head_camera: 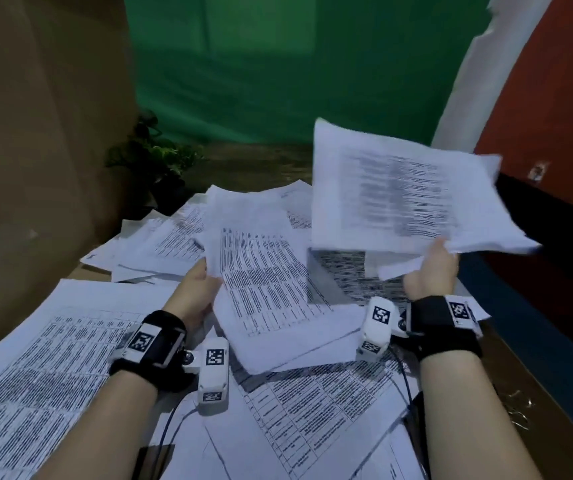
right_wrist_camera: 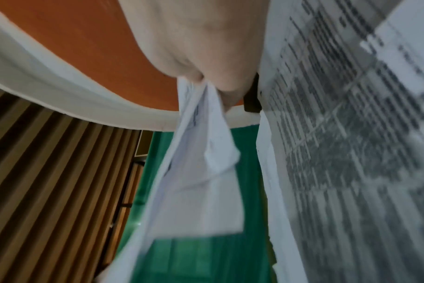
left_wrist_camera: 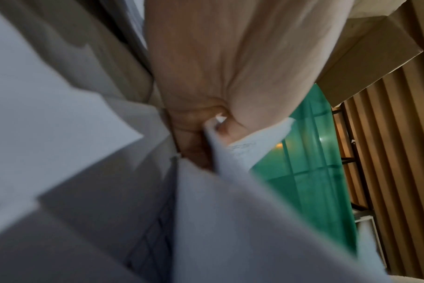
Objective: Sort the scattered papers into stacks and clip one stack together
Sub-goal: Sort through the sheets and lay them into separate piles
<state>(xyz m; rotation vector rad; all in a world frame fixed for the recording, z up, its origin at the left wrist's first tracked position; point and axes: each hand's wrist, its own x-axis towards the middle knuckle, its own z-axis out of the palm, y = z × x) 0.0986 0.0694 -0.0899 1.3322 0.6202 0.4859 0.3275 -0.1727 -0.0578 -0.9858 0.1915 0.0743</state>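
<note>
Printed white sheets lie scattered over the table (head_camera: 84, 271). My right hand (head_camera: 430, 268) pinches a bundle of printed sheets (head_camera: 399, 192) by its near edge and holds it lifted above the table at the right; the right wrist view shows the held sheets (right_wrist_camera: 201, 153) hanging from the fingers. My left hand (head_camera: 198, 289) grips the left edge of another printed stack (head_camera: 264, 289) at the centre, slightly raised; in the left wrist view the paper edge (left_wrist_camera: 230, 149) sits pinched between thumb and fingers. Metal paper clips (head_camera: 517, 407) lie near the table's right edge.
A large printed sheet (head_camera: 35, 368) covers the near left, and more table sheets (head_camera: 313, 410) lie under my wrists. A potted plant (head_camera: 153, 150) stands at the far left corner. A green curtain (head_camera: 261, 64) hangs behind. A dark bench (head_camera: 538, 289) runs along the right.
</note>
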